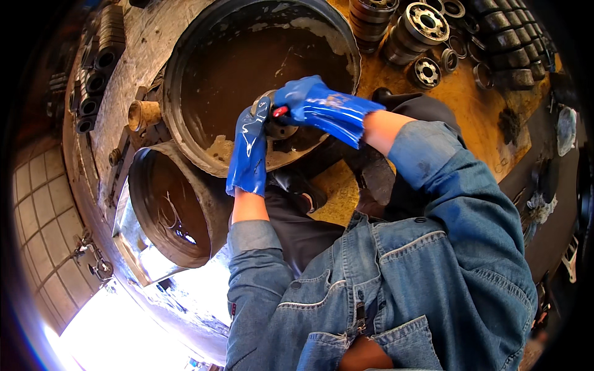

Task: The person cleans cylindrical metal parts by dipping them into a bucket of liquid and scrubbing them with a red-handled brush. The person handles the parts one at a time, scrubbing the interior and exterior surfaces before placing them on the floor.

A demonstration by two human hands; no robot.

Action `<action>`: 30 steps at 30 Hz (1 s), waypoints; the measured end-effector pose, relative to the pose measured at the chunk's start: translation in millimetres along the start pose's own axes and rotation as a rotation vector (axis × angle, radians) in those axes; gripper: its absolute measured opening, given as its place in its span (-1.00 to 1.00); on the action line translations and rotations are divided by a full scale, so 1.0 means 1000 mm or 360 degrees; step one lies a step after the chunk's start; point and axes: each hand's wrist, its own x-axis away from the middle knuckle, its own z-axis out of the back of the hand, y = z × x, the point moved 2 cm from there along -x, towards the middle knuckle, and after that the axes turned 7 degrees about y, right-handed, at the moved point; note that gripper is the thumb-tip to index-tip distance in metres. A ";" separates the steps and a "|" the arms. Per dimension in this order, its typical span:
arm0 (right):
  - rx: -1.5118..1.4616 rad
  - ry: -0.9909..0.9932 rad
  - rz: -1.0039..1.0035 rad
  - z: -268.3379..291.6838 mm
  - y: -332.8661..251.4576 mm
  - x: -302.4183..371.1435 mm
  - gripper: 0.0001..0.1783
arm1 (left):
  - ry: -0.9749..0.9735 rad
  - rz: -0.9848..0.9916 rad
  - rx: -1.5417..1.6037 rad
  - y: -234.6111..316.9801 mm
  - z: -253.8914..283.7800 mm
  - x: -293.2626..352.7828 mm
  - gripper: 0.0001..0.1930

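Observation:
My left hand, in a long blue rubber glove, grips a round metal part with small holes in its face. The part is tilted over the near side of a large round basin, which holds murky brown liquid. Above the part, my right hand, in a matching wet glove, is closed around a small tool with a red end. The glove hides most of that tool, so its kind does not show. The two hands are close together, and my fingers cover much of the metal part.
Stacked metal rings and flanged parts stand at the far right, beside rows of dark cylindrical pieces. Left of the basin are a brown cup-like piece and a drum lying on its side. Dark tubes line the far left.

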 end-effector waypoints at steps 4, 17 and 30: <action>-0.0050 0.0306 -0.0218 0.012 0.026 0.024 -0.74 | 0.0024 0.0005 -0.0002 0.000 0.004 0.004 -0.45; -0.0036 0.0168 0.0650 -0.001 0.006 0.017 -0.67 | 0.0003 0.0000 0.0005 0.002 0.001 -0.004 -0.43; -0.1229 0.0144 -0.0437 0.003 0.002 0.032 -0.50 | 0.0004 0.0068 -0.0018 0.003 0.009 0.014 -0.40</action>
